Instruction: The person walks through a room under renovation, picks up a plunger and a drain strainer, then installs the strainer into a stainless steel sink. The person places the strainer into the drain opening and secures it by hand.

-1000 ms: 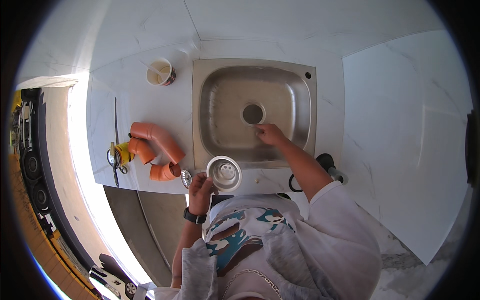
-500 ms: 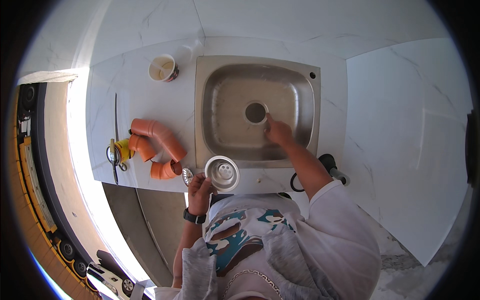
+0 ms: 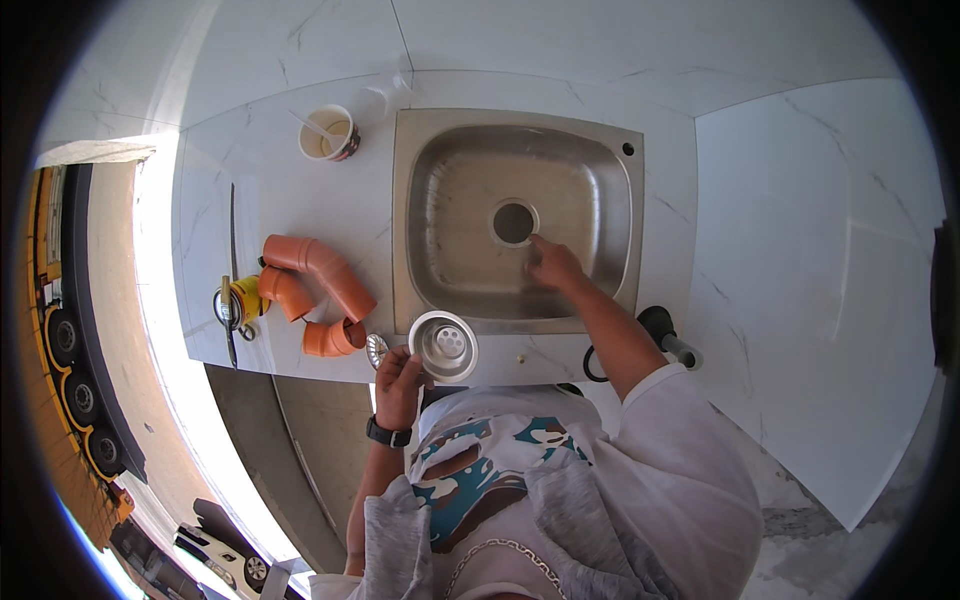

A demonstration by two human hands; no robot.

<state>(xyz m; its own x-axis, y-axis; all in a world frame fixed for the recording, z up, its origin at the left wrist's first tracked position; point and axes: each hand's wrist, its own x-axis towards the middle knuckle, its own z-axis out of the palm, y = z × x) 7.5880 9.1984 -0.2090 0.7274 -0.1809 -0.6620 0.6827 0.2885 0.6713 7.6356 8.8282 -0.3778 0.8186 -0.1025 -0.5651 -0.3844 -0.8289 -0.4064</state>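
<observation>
My left hand (image 3: 398,388) is closed on the rim of a steel sink drain cup (image 3: 444,347), its perforated bottom facing up, over the counter's front edge. My right hand (image 3: 555,264) reaches into the steel sink (image 3: 425,270). Its index finger is stretched out at the rim of the round drain hole (image 3: 514,223), the other fingers look curled, and nothing shows in the hand. Close by my left hand lies a small slotted strainer basket (image 3: 376,350) on the counter.
Orange pipe elbows (image 3: 322,268) lie left of the sink, beside a yellow tape measure (image 3: 247,298) and a long thin dark tool (image 3: 233,235). A paper cup (image 3: 328,133) stands at the back left. A dark funnel-shaped fitting (image 3: 660,328) with a grey end sits at the front right.
My right index finger has shifted slightly left along the lower rim of the drain hole. The left hand keeps its hold on the drain cup. Outside at left, a yellow truck has moved.
</observation>
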